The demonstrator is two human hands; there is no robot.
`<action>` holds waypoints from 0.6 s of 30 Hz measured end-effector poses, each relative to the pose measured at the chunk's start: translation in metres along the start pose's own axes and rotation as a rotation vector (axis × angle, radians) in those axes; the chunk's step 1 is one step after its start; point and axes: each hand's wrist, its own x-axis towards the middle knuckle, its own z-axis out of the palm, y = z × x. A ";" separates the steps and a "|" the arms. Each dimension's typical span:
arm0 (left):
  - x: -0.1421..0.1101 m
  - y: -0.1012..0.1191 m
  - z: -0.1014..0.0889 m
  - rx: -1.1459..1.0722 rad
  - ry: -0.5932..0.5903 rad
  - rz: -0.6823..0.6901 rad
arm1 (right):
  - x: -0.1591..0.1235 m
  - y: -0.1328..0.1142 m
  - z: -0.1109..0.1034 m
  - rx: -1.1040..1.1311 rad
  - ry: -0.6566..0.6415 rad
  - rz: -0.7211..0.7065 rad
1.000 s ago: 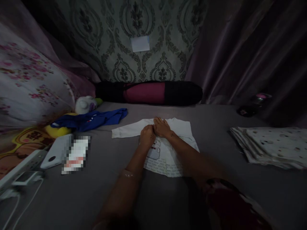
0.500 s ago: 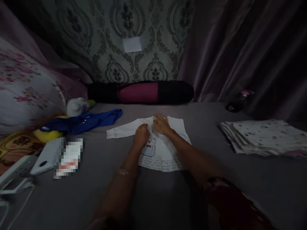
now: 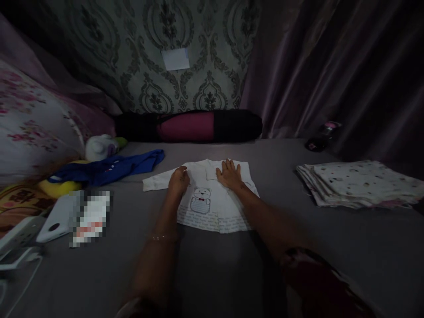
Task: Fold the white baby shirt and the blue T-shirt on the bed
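A small white long-sleeved shirt lies spread on the grey sheet, with a bear print on its front and rows of lettering along the hem. My left hand rests on the shirt near the base of the left sleeve, its fingers slightly bent and apart, gripping no cloth that I can see. Flat on the upper chest, beside the neckline, is my right hand with fingers spread. My right forearm covers part of the shirt's right side.
Blue clothing lies at left beside plush toys. Nearer are a white device, a blurred packet and a power strip. Folded patterned cloths and a dark bottle sit right. A black-and-pink roll lies behind.
My left hand has slid left across the shirt, uncovering the bear print. My right hand has moved slightly right and flattened, and the neckline shows more. The view has shifted a little.
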 end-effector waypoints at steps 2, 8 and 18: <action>0.004 -0.004 -0.006 0.076 -0.004 -0.017 | 0.001 0.001 -0.002 0.003 -0.009 0.000; 0.013 -0.015 -0.026 0.123 0.005 -0.056 | 0.005 0.018 -0.013 0.060 -0.099 -0.030; 0.000 -0.039 -0.067 0.433 0.268 -0.358 | -0.003 0.061 -0.006 -0.105 0.098 0.022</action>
